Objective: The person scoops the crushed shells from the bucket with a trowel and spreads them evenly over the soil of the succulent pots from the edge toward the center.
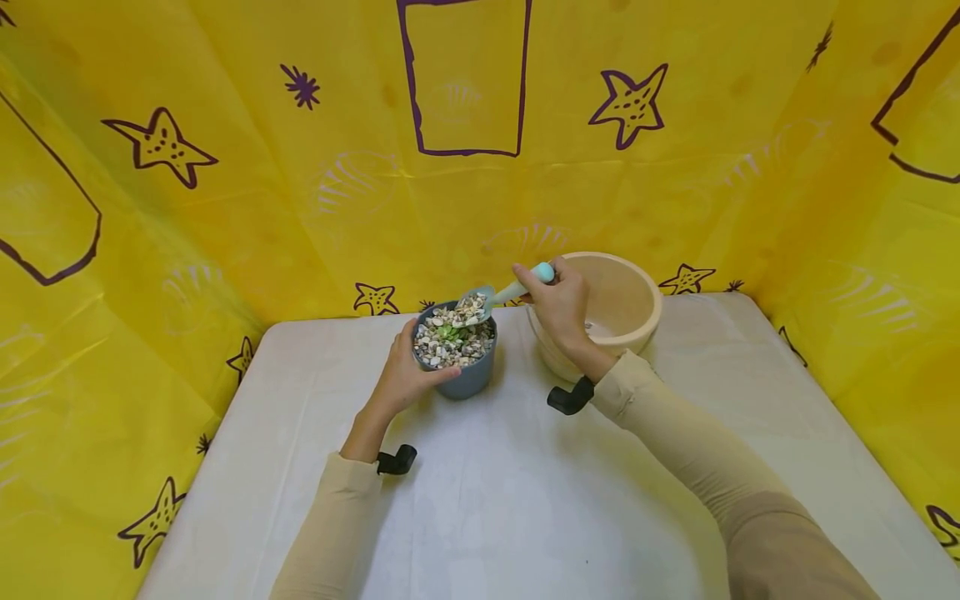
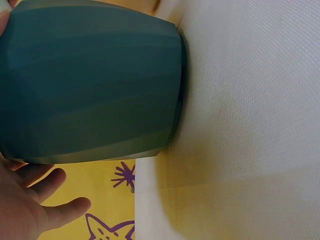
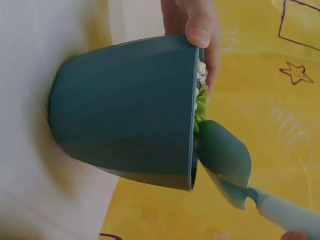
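Observation:
A blue-grey plant pot [image 1: 474, 379] stands upright on the table, holding pebbles [image 1: 437, 348] and a small green succulent [image 1: 452, 332]. My left hand [image 1: 401, 375] grips the pot at its left side, thumb along the near rim, some fingers [image 2: 55, 185] spread beside the wall. My right hand [image 1: 561, 304] holds the pale handle of a small teal trowel [image 3: 225, 152]. Pebbles lie in the trowel's blade, which is over the pot's right rim, close to the succulent. In the right wrist view, the blade's underside faces me, hiding its load.
A large cream planter [image 1: 630, 333] stands right of the pot, partly behind my right hand, with a few small bits inside. White cloth covers the table [image 1: 480, 500]. Yellow patterned sheeting [image 1: 465, 192] rises close behind the pot and at both sides.

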